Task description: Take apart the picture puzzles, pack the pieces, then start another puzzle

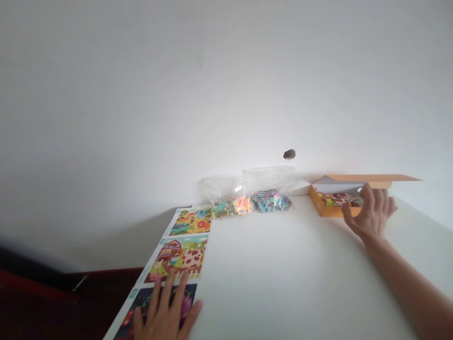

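right hand (370, 212) spread wide over the orange cardboard box (327, 208) at far right, left hand (166, 309) splayed open on the picture cards (180, 255) near left; a clumsy knock could spill the puzzle pieces (336, 198)!

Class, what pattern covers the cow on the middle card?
The cow: brown blotches on white, head view.

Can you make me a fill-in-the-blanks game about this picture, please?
1. The open cardboard box next to the right hand is ____ on the outside.
2. The middle picture card, at the fingertips of the left hand, shows a red ____.
3. There are ____ clear plastic bags of colourful pieces on the table.

Missing words: orange, barn, two.
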Tool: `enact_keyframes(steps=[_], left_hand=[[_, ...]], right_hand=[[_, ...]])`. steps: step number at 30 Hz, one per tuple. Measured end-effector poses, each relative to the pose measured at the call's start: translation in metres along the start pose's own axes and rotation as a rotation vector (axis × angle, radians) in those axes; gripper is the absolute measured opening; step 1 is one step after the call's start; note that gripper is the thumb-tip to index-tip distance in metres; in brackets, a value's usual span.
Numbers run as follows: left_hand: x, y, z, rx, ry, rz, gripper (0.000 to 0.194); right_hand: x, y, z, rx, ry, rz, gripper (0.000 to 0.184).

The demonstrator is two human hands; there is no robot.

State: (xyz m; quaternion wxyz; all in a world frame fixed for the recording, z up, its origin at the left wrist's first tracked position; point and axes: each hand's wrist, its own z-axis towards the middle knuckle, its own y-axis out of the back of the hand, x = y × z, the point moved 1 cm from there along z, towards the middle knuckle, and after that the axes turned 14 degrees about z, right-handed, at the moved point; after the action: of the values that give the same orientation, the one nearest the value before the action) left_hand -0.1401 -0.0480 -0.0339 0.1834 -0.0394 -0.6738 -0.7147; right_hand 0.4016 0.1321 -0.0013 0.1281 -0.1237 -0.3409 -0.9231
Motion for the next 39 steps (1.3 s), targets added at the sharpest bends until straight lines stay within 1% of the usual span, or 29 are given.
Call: enact_keyframes(steps=[3, 6, 8, 11, 14, 17, 21, 24, 27, 30, 32, 33, 35, 36, 38, 39], left_hand=[[0.012, -0.016, 0.0, 0.002, -0.021, 0.026, 0.068], [0.015, -0.02, 0.003, 0.015, -0.026, 0.047, 0.068], [0.015, -0.017, 0.003, 0.016, -0.041, 0.059, 0.068], [0.014, -0.009, 0.0, 0.008, -0.076, 0.04, 0.067], [0.014, -0.004, -0.002, 0.017, -0.082, 0.014, 0.067], [0.013, -0.004, -0.002, 0.017, -0.088, 0.027, 0.066], [0.005, -0.002, -0.003, 0.006, -0.074, 0.072, 0.065], [-0.002, 0.003, -0.005, 0.011, -0.058, 0.071, 0.065], [-0.002, 0.004, -0.006, 0.022, -0.047, 0.034, 0.065], [0.002, 0.001, -0.001, 0.051, -0.052, -0.023, 0.066], [0.004, 0.002, 0.006, 0.038, -0.019, -0.076, 0.065], [0.003, 0.005, 0.012, 0.009, 0.01, -0.112, 0.064], [-0.005, 0.016, 0.026, -0.101, 0.056, -0.226, 0.063], [-0.011, 0.025, 0.034, -0.188, 0.059, -0.308, 0.06], [-0.03, 0.043, 0.05, -0.383, -0.028, -0.541, 0.05], [-0.041, 0.05, 0.057, -0.451, -0.044, -0.634, 0.043]], right_hand=[[0.002, -0.006, -0.006, -0.077, 0.014, 0.007, 0.072], [0.004, -0.006, -0.015, -0.105, 0.003, 0.015, 0.07], [0.011, -0.001, -0.018, -0.117, -0.007, 0.012, 0.071], [0.026, 0.006, -0.018, -0.102, -0.005, 0.0, 0.072], [0.037, 0.007, -0.017, -0.086, 0.014, -0.003, 0.073], [0.039, 0.006, -0.017, -0.085, 0.029, -0.005, 0.074], [0.037, 0.006, -0.019, -0.157, 0.049, -0.003, 0.073], [0.039, 0.01, -0.021, -0.178, 0.045, -0.019, 0.073], [0.045, 0.016, -0.018, -0.19, 0.033, -0.032, 0.072], [0.049, 0.024, 0.002, -0.206, 0.008, -0.015, 0.067], [0.046, 0.027, 0.028, -0.174, -0.012, -0.001, 0.063], [0.042, 0.029, 0.043, -0.138, -0.021, 0.005, 0.062], [0.033, 0.029, 0.075, -0.028, -0.044, 0.048, 0.062], [0.028, 0.029, 0.09, 0.035, -0.071, 0.074, 0.063], [0.021, 0.027, 0.114, 0.094, -0.08, 0.081, 0.06], [0.02, 0.027, 0.122, 0.112, -0.091, 0.079, 0.056]])
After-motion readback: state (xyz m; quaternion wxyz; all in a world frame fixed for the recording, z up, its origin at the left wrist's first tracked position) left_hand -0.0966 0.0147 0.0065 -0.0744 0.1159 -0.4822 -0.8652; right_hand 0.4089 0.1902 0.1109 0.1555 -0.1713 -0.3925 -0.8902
